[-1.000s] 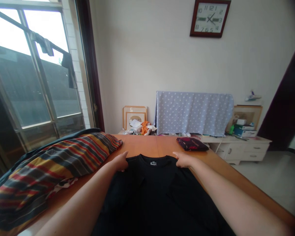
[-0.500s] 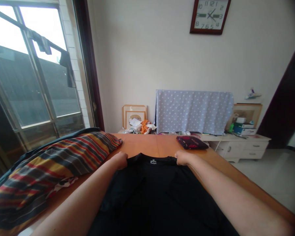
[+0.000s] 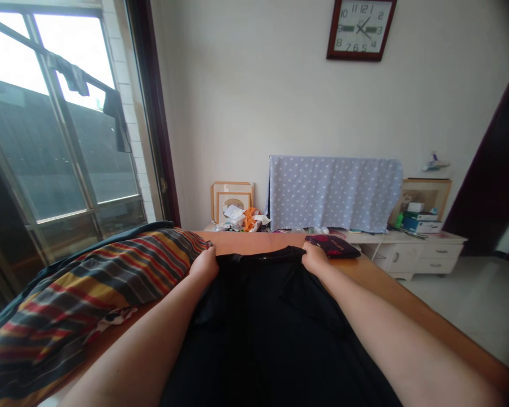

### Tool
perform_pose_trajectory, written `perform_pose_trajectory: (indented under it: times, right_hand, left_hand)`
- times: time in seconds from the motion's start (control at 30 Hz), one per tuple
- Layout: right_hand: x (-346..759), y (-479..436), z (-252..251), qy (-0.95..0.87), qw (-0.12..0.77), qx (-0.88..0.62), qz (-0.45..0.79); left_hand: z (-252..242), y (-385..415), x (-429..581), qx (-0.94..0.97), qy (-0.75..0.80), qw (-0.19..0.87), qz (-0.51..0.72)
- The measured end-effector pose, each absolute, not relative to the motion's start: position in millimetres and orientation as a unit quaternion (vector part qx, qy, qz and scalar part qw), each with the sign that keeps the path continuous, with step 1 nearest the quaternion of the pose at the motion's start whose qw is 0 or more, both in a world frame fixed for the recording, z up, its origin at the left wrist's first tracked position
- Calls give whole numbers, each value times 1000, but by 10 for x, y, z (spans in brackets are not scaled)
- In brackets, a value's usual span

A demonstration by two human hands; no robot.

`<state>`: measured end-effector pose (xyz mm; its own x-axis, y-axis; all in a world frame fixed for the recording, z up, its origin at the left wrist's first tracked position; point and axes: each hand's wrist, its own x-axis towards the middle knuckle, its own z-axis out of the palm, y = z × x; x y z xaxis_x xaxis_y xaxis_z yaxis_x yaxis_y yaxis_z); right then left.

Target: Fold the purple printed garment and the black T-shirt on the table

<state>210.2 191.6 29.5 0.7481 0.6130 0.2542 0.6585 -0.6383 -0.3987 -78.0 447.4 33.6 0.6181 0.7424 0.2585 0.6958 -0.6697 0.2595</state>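
Observation:
A black T-shirt stretches between my two hands over the wooden table, its neckline at the far end. My left hand is closed on one shoulder of the shirt, close to the striped cloth pile. The opposite shoulder is gripped by my right hand, which is just in front of a folded dark garment with red marks. The shirt's lower part runs out of view at the bottom.
Striped clothing is heaped along the table's left side. Beyond the table are a polka-dot cloth draped over something wide, a white low cabinet and picture frames. A glass window stands at left.
Both hands have risen slightly with the shirt's shoulders. The neckline has lifted and tipped, so the printed label inside the collar is now mostly hidden.

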Motion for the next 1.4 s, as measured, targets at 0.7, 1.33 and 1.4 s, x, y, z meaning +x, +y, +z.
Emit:
perform_pose_trajectory:
  times: [0.7, 1.33, 1.4]
  right_hand:
    - [2008, 1619, 326, -352, 267, -893, -87]
    - [264, -516, 297, -402, 298, -858, -121]
    - [124, -688, 222, -401, 304, -855, -127]
  left_hand:
    - [444, 4148, -921, 902, 373, 73, 206]
    - [642, 2367, -2739, 927, 274, 125, 226]
    - [683, 2142, -2926, 926, 280, 132, 216]
